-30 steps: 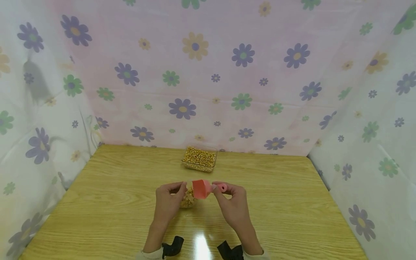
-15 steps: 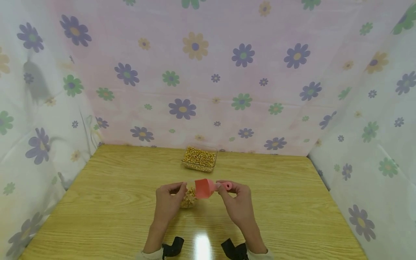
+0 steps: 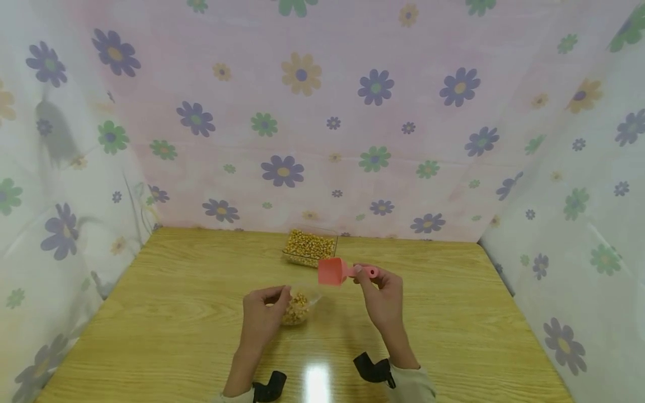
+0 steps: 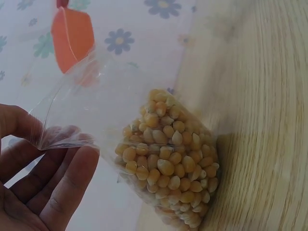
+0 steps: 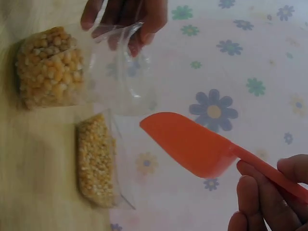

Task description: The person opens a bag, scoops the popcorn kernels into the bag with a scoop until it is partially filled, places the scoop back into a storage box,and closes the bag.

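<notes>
A clear plastic bag (image 4: 166, 159) stands on the table, its lower part full of yellow corn kernels. My left hand (image 3: 264, 313) pinches the bag's upper edge between thumb and fingers, and the bag's mouth gapes to the right. In my right hand (image 3: 385, 294) is a small pink-red scoop (image 3: 331, 271), gripped by its handle, up and to the right of the bag and apart from it. The right wrist view shows the scoop (image 5: 192, 144) from the side; no kernels are visible on it. Behind the bag sits a clear rectangular container (image 3: 302, 259) of corn kernels.
The wood-patterned table (image 3: 176, 291) runs back to a flowered curtain (image 3: 342, 112), which also hangs along both sides. The kernel container is close to the back curtain. Black wrist mounts (image 3: 374, 369) sit on both forearms.
My right hand has drawn the scoop away from the bag's mouth, to the right and up towards the container. The left hand keeps its pinch on the bag, nearly in place.
</notes>
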Tool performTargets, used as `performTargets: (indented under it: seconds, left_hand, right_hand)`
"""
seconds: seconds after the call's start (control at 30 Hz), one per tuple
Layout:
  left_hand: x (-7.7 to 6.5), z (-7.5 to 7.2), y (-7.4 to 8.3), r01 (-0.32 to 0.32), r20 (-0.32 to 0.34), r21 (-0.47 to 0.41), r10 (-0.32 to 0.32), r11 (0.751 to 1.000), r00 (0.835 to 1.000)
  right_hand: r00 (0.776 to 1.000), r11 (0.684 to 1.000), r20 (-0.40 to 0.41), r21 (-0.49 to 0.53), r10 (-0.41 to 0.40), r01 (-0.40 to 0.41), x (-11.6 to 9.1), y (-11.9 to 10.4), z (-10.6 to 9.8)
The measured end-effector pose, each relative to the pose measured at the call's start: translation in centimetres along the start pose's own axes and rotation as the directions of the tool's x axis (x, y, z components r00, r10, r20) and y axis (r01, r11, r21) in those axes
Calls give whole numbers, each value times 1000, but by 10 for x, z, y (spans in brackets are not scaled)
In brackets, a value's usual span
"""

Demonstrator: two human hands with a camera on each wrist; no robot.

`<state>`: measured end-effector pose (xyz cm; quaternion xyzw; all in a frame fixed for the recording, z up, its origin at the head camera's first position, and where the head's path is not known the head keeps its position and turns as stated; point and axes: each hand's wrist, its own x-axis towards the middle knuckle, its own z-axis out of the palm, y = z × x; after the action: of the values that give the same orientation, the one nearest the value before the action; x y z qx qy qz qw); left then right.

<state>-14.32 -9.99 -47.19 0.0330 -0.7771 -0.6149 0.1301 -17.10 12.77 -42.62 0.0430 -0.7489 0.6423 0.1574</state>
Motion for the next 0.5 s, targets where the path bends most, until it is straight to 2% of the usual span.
performTargets:
  seconds: [0.13,0.27,0.5]
  left_hand:
    - [-2,-1,0,-11,-3,-22,11,1000,1000]
    - [-5,-1,-2,-19,-20,-34,18,999,1000]
    - [-7,-2,-4,-12,-34,-47,11,999,999]
  right_hand:
    - [995,994,-47,74,86,-83,8,26,9]
    - [981,978,-81,127,176,-165,21,47,15]
    - [954,944,-87,194,286,-266,47,72,20]
